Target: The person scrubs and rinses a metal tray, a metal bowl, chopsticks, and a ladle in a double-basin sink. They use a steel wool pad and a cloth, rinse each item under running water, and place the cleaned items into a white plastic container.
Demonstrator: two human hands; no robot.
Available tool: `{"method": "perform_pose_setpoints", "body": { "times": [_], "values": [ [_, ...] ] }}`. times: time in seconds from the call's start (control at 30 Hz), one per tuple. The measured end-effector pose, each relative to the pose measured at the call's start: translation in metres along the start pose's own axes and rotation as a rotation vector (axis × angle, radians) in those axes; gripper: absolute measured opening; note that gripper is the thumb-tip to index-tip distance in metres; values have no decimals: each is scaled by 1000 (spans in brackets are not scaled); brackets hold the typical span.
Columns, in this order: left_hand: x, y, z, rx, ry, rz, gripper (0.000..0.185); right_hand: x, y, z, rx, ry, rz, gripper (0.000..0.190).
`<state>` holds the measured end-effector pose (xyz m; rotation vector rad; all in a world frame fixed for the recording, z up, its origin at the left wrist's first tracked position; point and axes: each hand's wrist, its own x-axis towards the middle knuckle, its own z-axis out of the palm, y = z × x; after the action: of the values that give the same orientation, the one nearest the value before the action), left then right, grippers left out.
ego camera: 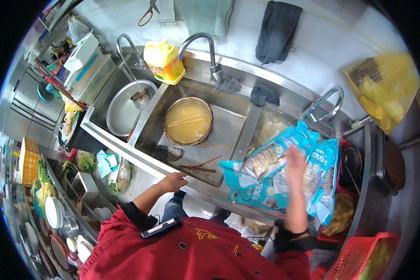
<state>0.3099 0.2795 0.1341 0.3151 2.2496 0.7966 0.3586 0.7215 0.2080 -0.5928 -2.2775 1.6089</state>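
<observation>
Several blue printed plastic packs of whole fish [262, 162] lie heaped over the right sink basin and its front rim. Clear windows in the packs show the scaly fish. My right hand [295, 164], blurred, is over the heap; whether it grips a pack cannot be told. My left hand [174, 182] is at the front rim of the middle sink basin [227, 115], holding nothing, thumb and fingers a little apart. In that basin stands a round metal pot [189, 120] of cloudy yellowish liquid, with chopsticks [186, 119] in it. More wooden sticks [199, 169] lie near the front.
The left basin holds a steel bowl [120, 108] with a long-handled ladle [140, 98]. A yellow jug [164, 63] and three taps line the back. Dark cloths [265, 96] and a steel scourer [228, 85] lie behind the basins. A red plastic basket [357, 257] stands at right.
</observation>
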Motion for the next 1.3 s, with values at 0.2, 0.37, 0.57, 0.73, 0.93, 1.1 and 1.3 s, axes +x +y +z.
{"method": "perform_pose_setpoints", "body": {
  "times": [0.2,0.37,0.57,0.73,0.93,1.1,1.3],
  "values": [
    [126,-91,-89,365,-106,195,49,-63,3,246,30,-318,189,43],
    [285,-147,-129,450,156,2,71,-90,9,336,-213,-348,308,42],
    [380,-217,-62,418,92,-3,52,-121,32,389,-127,-262,523,44],
    [319,-140,-29,514,-140,305,37,-117,32,386,-253,-212,629,46],
    [273,-176,-56,795,230,594,50,-92,38,409,-1,-25,602,37],
    [299,-176,-71,997,-378,224,33,-68,71,431,-266,-206,594,36],
    [265,-108,-72,794,-391,355,23,-35,123,452,-191,49,663,39]
  ]
}}
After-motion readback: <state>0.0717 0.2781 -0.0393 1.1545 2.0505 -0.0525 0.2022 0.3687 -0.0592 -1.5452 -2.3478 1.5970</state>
